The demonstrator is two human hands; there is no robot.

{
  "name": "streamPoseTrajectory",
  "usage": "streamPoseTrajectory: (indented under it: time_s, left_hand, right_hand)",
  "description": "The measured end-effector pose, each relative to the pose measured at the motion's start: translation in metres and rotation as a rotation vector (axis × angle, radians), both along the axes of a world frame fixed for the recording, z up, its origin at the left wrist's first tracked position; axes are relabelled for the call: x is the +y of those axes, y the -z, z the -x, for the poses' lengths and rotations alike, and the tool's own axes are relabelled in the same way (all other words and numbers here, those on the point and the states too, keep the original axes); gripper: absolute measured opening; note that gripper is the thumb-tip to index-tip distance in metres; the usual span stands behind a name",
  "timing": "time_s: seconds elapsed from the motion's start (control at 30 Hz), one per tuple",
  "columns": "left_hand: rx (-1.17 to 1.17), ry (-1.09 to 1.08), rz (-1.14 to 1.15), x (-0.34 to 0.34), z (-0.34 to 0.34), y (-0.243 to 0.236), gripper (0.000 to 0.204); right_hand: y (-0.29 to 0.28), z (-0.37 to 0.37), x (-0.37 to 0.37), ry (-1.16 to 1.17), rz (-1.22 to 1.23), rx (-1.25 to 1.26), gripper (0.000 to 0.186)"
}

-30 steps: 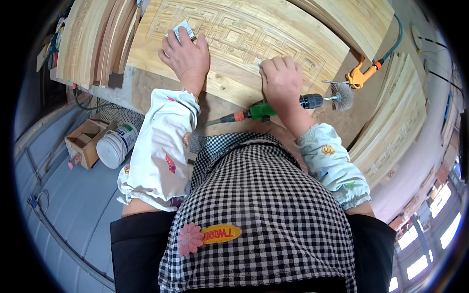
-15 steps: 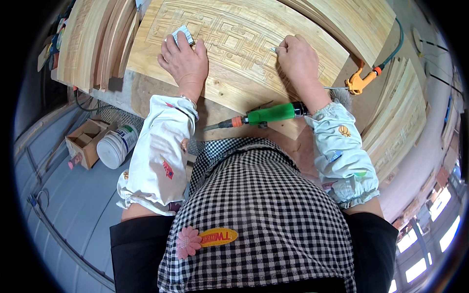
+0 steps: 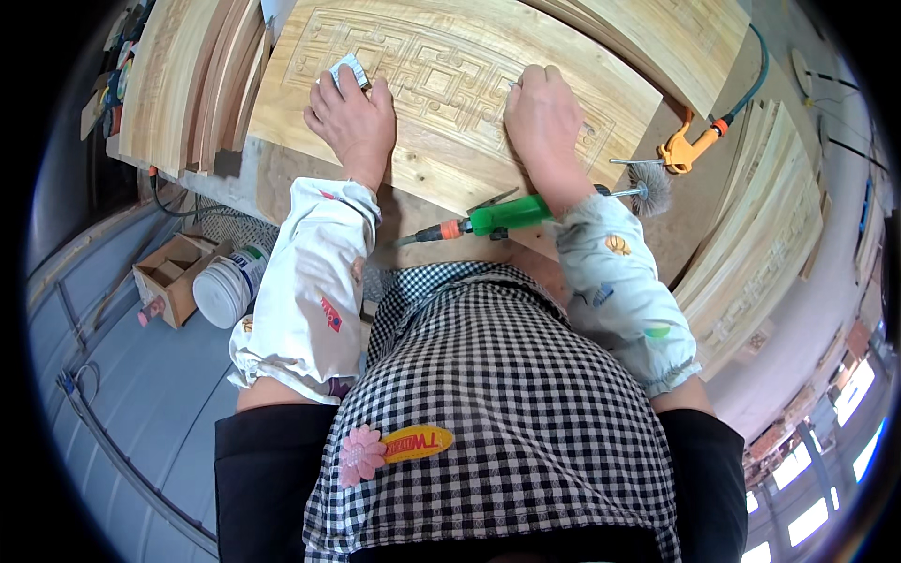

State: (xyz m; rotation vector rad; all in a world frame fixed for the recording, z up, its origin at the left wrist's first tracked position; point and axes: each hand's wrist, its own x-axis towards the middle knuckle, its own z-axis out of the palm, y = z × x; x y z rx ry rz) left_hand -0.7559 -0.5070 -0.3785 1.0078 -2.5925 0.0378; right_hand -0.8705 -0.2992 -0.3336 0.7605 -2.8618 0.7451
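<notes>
My left hand (image 3: 352, 122) grips a small white, ridged block (image 3: 348, 68) on a light wooden board (image 3: 427, 155) carved with a square fretwork pattern. My right hand (image 3: 542, 122) is on the carved pattern with fingers curled together around a small thin piece I cannot make out. A green power tool (image 3: 507, 216) with a wire brush head (image 3: 648, 190) and an orange hose fitting lies along the board's near edge, partly hidden by my right wrist.
Stacked boards stand at the left (image 3: 155, 80), the back right (image 3: 676, 38) and the right (image 3: 751, 253). An orange air blow gun (image 3: 685, 150) with a teal hose lies at the right. A white bucket (image 3: 225, 291) and wooden box (image 3: 174, 272) sit below the bench's left end.
My right hand moved up and right along the carving, then shifted back left, staying higher than a second ago. My left hand has moved slightly, still on the block.
</notes>
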Motion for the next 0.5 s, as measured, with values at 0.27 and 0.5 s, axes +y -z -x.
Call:
streamPoseTrajectory:
  time_s: [0.27, 0.5]
  left_hand:
    - [-0.003, -0.003, -0.011, 0.0011, -0.0021, 0.0022, 0.058]
    - [-0.008, -0.006, 0.007, 0.0016, -0.0031, 0.0039, 0.058]
  right_hand:
    - [0.0012, -0.0019, 0.0038, 0.01, -0.043, -0.027, 0.009]
    - [-0.0006, -0.0041, 0.0034, 0.045, -0.023, -0.063, 0.009]
